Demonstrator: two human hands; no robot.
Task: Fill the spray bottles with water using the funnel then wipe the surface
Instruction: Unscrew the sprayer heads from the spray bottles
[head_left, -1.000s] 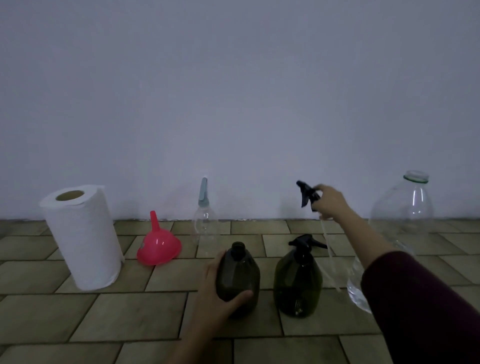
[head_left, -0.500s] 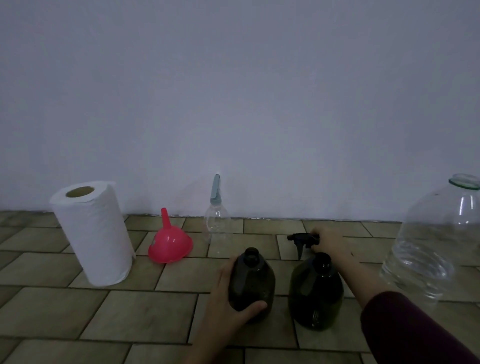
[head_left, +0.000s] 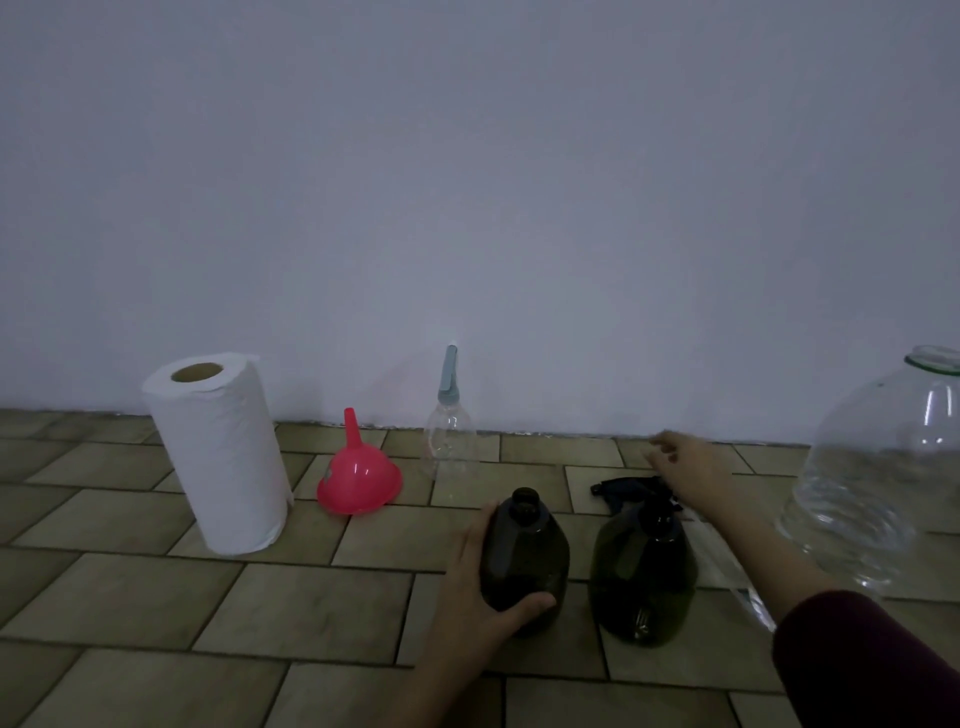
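Left hand (head_left: 480, 592) grips the uncapped dark spray bottle (head_left: 524, 556) at lower centre. Right hand (head_left: 693, 470), fingers loose and empty, hovers above the black trigger sprayer (head_left: 623, 487) lying behind.

Pink funnel (head_left: 358, 475), dark green bottles (head_left: 524, 556).

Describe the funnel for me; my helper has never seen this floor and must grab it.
Start at the tall white paper towel roll standing on the tiled floor near the wall. Just right of it sits the pink plastic funnel, wide mouth down, spout up. It is the only brightly coloured thing; the bottles nearby are clear or dark.
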